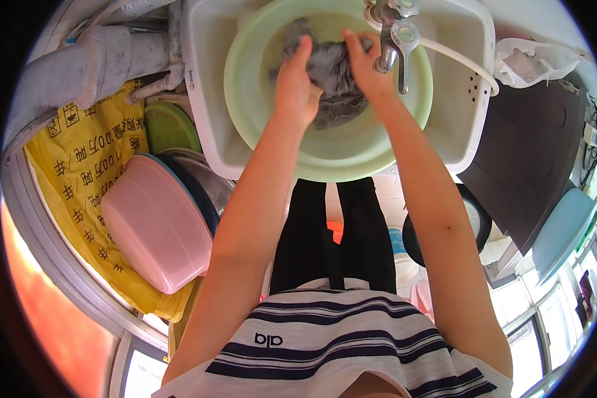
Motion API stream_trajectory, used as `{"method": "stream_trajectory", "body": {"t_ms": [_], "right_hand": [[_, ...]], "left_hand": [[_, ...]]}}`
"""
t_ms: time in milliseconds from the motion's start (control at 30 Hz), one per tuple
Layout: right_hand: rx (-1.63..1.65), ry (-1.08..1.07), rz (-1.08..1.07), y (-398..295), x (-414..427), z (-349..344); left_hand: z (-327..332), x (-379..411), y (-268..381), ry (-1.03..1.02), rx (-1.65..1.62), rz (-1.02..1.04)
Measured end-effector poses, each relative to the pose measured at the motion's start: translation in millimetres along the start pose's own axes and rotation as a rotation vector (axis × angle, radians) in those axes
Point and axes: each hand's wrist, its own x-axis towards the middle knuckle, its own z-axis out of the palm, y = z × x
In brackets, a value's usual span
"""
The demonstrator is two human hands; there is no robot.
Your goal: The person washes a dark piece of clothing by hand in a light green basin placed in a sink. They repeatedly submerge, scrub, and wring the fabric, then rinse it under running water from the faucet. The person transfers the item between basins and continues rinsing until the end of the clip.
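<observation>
A pale green plastic basin (338, 166) rests in a white rectangular sink (211, 124), with what looks like water in it. Both hands are over the basin, gripping a wet dark grey cloth (331, 69) between them. My left hand (297, 84) holds the cloth's left side, thumb pointing up. My right hand (370, 67) has the right side, its fingers partly behind the metal faucet (389, 45). The lower part of the cloth (341, 112) hangs into the basin, and another part spreads out at the upper left. The middle of the cloth is blurred.
Grey pipes (99, 59) run at the upper left, above a yellow printed sack (79, 169). A pink basin (156, 219) and a green one (169, 127) stand left of the sink. A white hose (460, 59) crosses its right side. Farther right are a dark panel (522, 149) and a plastic bag (532, 62).
</observation>
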Motion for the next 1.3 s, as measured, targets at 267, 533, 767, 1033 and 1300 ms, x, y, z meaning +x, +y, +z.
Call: {"method": "stream_trajectory", "body": {"t_ms": [267, 533, 767, 1033, 1300], "right_hand": [[-0.436, -0.720, -0.395, 25.2, -36.1, 2.4], [-0.162, -0.681, -0.123, 33.7, -38.8, -0.4], [0.410, -0.280, 0.531, 44.2, -15.3, -19.5], [0.780, -0.621, 0.760, 41.3, -9.4, -31.0], [0.908, -0.814, 1.163, 28.8, -1.0, -34.8]], "left_hand": [[-27.4, -13.0, 13.8, 0.014, 0.237, -0.098], [-54.1, -8.0, -7.7, 0.225, 0.206, 0.076], [-16.0, -59.3, 17.8, 0.059, 0.606, 0.670], [28.5, -94.8, 49.6, -0.343, 0.250, 0.416], [-18.1, 1.9, 28.5, -0.098, 0.656, 0.085]]}}
